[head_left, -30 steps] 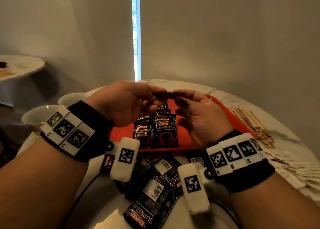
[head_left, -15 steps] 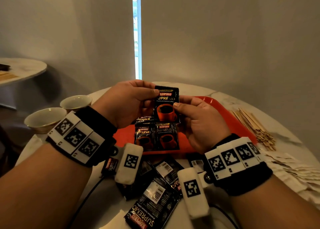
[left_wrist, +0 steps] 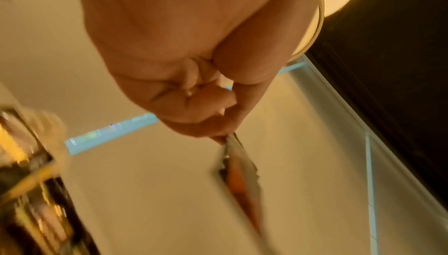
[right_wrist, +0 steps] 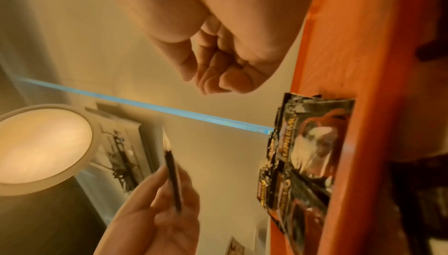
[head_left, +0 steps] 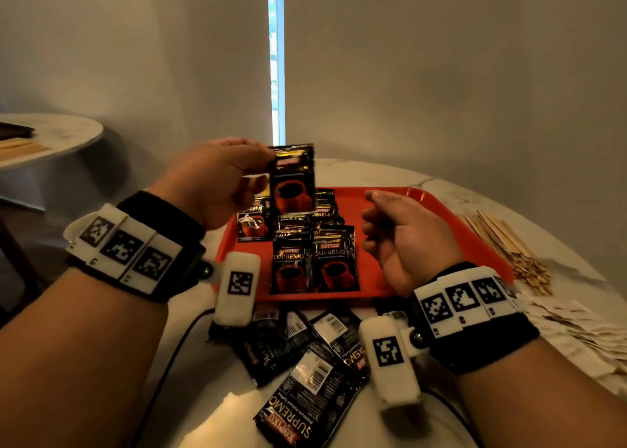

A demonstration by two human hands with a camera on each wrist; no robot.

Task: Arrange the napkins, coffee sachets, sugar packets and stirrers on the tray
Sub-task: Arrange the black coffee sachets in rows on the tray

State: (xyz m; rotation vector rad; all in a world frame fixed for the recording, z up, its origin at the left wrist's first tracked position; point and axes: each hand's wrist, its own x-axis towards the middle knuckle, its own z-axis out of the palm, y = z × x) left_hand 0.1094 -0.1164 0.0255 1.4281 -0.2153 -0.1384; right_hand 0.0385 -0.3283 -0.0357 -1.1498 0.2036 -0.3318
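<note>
Black coffee sachet [head_left: 292,179] is pinched upright in the left hand [head_left: 217,182], likely to check its front. Right hand [head_left: 403,237] hangs loosely curled and holds nothing above the red tray [head_left: 451,223].

The left hand [left_wrist: 189,64] fills the upper middle of the blurred picture, its fingertips [left_wrist: 218,136] pinching the top edge of a coffee sachet [left_wrist: 242,180] that hangs edge-on below them. At the far left lies a dark and yellow smear, perhaps more sachets [left_wrist: 29,192]. A pale round rim [left_wrist: 315,29] shows at upper right.
</note>
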